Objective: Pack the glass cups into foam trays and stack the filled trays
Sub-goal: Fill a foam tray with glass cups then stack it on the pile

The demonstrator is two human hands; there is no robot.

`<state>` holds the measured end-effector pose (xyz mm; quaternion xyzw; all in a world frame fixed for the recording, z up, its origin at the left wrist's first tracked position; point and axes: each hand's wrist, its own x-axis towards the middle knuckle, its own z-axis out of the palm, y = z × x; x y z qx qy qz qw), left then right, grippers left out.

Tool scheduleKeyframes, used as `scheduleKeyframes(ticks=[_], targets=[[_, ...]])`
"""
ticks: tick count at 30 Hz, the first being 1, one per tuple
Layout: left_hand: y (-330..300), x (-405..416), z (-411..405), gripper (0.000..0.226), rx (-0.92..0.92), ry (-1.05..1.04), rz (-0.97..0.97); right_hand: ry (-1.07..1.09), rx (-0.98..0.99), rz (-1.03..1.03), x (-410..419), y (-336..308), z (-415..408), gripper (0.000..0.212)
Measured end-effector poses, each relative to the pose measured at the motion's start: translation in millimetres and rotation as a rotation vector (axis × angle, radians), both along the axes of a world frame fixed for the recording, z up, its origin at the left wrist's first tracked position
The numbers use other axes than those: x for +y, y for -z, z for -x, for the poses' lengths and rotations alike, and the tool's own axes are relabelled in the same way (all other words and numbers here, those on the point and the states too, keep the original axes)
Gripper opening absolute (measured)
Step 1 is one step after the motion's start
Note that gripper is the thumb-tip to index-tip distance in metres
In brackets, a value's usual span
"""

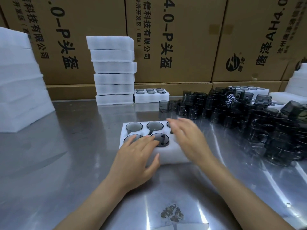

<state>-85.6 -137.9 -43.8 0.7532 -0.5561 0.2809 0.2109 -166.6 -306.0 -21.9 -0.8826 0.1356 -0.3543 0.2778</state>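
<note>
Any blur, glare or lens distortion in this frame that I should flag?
Head view: the right hand is smeared by motion blur, while the left hand over the foam tray is sharper; overhead light throws bright streaks of glare across the steel table; the wide lens bends the cardboard boxes and the left foam stack so they lean outward.

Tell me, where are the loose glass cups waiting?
In the head view, the loose glass cups are heaped on the metal table, right of the foam tray.
</note>
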Motion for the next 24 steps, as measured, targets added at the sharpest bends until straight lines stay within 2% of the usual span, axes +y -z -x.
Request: scheduleKeyframes(ticks=[2, 4, 7, 10, 17, 24], targets=[[-1, 2, 0, 0.042, -0.009, -0.001, -0.001, 0.068, -0.210, -0.262, -20, -5, 1, 0.039], [-3, 2, 0, 0.043, -0.022, 0.007, 0.016, 0.177, -0.303, -0.471, -47, -2, 1, 0.029], [-4, 1, 0, 0.035, -0.043, 0.086, 0.065, 0.330, -0.206, -0.608, -83, 22, -5, 0.019], [-2, 0, 1, 0.029, -0.070, 0.145, 0.085, 0.435, -0.006, -0.540, -103, 43, -16, 0.031], [-2, 0, -5, 0.026, -0.048, 0.130, 0.097, 0.420, 0.307, -0.290, -122, 36, -48, 0.050], [-4, 1, -12, 0.026, -0.013, 0.135, 0.108, 0.459, 0.384, -0.210, -137, 33, -64, 0.051]])
